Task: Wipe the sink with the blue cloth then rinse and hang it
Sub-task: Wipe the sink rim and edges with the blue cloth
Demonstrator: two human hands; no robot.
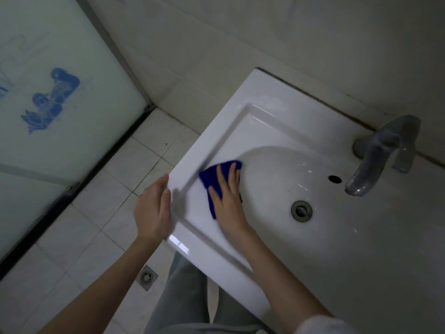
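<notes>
Grey trouser legs [183,297] stand on pale floor tiles [79,249], against the front edge of a white sink [277,116]. At the sink's left rim, the left hand [154,208] rests with fingers loosely open, holding nothing. Just inside that rim, the right hand [226,198] presses flat, fingers spread, on a blue cloth [212,174] lying at the basin's left slope. Across the basin sit the drain [301,210] and grey tap [380,155]. Left of the sink, a frosted glass door [60,92] meets the tiled wall [265,27].
</notes>
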